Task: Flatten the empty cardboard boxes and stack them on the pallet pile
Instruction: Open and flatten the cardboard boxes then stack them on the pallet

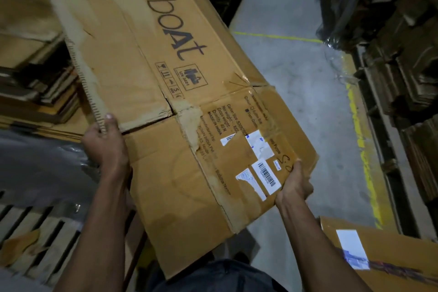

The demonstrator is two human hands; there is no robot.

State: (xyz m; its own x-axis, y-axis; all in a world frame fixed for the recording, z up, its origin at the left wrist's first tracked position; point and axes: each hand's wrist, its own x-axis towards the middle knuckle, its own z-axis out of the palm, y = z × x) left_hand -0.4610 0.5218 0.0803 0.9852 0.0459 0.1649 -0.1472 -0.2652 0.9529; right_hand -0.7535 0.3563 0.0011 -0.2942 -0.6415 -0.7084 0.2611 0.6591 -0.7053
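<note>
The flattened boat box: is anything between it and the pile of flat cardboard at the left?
Nothing visible blocks it. Left hand and right hand hold the flattened boat box in the air, its far end already over the cardboard pile.

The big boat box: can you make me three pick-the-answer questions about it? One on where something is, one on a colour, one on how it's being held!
1. Where is the stack of flat cardboard?
A. left of the held box
B. on top of the box
C. under the right hand

2. What colour is the floor line?
A. red
B. yellow
C. blue

3. How is the flattened box held?
A. left hand only
B. lying on the floor
C. both hands grip its edges

Answers: 1 A, the stack lies at the picture's left. 2 B, the line is yellow. 3 C, the left hand and right hand each pinch an edge.
</note>
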